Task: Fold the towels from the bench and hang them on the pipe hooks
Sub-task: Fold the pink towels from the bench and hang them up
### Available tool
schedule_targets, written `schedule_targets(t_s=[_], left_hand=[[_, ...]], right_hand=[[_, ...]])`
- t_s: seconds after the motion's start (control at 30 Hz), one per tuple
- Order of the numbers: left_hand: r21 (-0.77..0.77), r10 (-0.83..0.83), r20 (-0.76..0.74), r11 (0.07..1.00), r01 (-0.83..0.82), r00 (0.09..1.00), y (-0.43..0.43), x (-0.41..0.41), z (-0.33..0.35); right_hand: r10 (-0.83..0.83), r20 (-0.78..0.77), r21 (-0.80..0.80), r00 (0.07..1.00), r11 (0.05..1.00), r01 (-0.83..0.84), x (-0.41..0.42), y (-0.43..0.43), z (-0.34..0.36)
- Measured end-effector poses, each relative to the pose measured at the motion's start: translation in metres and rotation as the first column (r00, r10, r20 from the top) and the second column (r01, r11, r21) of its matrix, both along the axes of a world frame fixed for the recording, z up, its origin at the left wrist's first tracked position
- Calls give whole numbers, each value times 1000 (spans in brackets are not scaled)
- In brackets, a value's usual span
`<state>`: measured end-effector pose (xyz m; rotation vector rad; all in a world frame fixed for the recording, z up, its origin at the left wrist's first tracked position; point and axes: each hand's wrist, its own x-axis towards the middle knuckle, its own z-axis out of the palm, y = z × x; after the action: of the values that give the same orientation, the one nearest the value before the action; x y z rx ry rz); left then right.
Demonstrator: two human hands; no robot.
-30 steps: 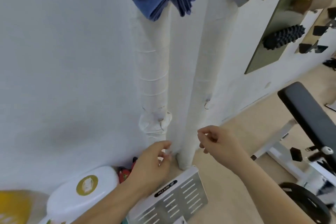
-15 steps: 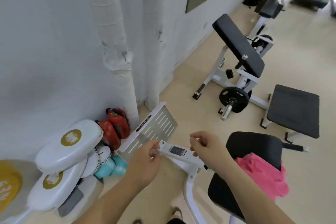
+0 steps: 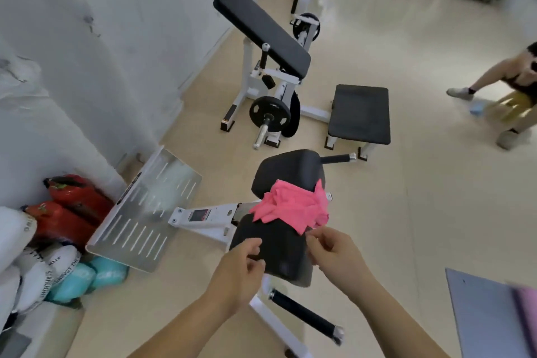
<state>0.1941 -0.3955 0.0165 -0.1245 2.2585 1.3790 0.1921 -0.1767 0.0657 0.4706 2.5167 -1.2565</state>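
Observation:
A crumpled pink towel [image 3: 290, 206] lies across the black padded bench [image 3: 276, 253] directly in front of me. My left hand [image 3: 241, 266] hovers over the bench's near left corner, fingers loosely curled and holding nothing. My right hand [image 3: 334, 253] is just below the towel's near edge, its curled fingertips almost at the cloth; I cannot see a grip on it. The white wrapped pipes [image 3: 20, 87] rise along the wall at the left. Their upper part and the towels hung there are out of view.
A slotted metal footplate [image 3: 145, 212] leans at the bench's left, with red bags [image 3: 75, 195] and white and teal gear [image 3: 72, 282] against the wall. A curl bench with a weight plate [image 3: 270, 113] stands beyond. A person [image 3: 514, 78] sits far right. A grey mat [image 3: 488, 317] lies lower right.
My view has swung down and right from the pipes to the bench. Both hands have moved from the pipe base to just above the bench near the pink towel.

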Motion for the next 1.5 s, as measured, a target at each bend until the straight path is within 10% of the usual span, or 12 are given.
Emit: schedule_targets(t_s=[0.43, 0.83, 1.27, 1.5], left_hand=[[-64, -45, 44, 997, 48, 998, 75, -66, -45], [-156, 181, 115, 974, -162, 977, 104, -87, -70], [14, 782, -68, 621, -783, 619, 221, -35, -1], [285, 874, -63, 479, -830, 482, 233, -9, 55]], right_hand=[[209, 61, 199, 976, 956, -217, -88, 53, -70], [656, 334, 486, 677, 495, -720, -166, 66, -164], [828, -234, 175, 509, 551, -816, -157, 112, -39], [830, -193, 13, 524, 536, -844, -129, 133, 12]])
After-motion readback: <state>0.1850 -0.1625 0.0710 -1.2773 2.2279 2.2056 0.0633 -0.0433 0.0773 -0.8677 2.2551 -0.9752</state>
